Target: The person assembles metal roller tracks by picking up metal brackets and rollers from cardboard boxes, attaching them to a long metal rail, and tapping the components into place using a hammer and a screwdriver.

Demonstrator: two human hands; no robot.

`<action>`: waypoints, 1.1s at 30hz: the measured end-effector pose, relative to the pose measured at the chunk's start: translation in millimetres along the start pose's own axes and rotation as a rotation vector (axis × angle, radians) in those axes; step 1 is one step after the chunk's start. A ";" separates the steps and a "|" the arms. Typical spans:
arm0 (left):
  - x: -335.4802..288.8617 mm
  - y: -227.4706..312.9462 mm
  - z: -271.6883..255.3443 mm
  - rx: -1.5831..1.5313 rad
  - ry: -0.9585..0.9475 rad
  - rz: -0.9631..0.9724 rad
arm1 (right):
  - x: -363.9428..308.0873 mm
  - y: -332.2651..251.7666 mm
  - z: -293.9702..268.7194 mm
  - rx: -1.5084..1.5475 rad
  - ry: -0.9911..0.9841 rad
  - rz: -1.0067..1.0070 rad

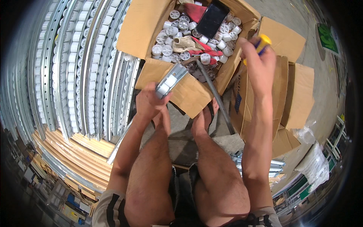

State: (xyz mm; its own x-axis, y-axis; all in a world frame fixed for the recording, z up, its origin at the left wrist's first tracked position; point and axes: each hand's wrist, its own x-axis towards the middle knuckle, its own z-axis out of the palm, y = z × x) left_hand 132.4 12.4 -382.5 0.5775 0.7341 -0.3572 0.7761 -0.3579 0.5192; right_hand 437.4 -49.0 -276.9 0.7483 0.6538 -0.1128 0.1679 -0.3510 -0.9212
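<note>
My left hand (148,101) is closed around a short piece of metal roller track (177,72), which has white rollers set in its channel. It is held tilted over the near flap of an open cardboard box (132,28). My right hand (261,66) is raised by the box's right side and grips a screwdriver (265,40) by its yellow and blue handle. Loose white plastic wheels (167,50) lie in the box. On top of them rest a black phone-like device (212,19) and a beige and red work glove (184,44).
A grey metal bar (216,97) leans on the box's near edge. Another open carton (280,96) stands to the right. Long roller tracks (79,64) are stacked at left, above tan lengths (72,155). Clear plastic wrap (313,168) lies at far right.
</note>
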 end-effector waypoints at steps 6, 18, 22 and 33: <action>2.7 5.6 -8.3 0.089 -0.039 -0.133 | 29.6 18.7 61.1 -0.790 -0.530 -0.007; -0.2 19.5 -20.2 0.165 -0.097 -0.191 | 17.3 81.4 102.0 -1.109 -0.736 -0.174; -8.0 9.3 -26.2 0.069 0.079 -0.018 | 25.1 68.9 104.9 -1.127 -0.826 -0.152; 58.5 51.8 -81.7 -0.227 0.160 0.198 | 8.9 31.7 52.1 -0.750 -0.490 0.030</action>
State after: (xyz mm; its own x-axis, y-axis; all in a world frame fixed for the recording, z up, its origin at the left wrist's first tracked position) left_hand 185.6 83.9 -313.0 0.6503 0.7510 -0.1148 0.5662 -0.3783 0.7323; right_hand 415.9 -19.4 -326.5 0.4303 0.7897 -0.4373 0.6563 -0.6063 -0.4491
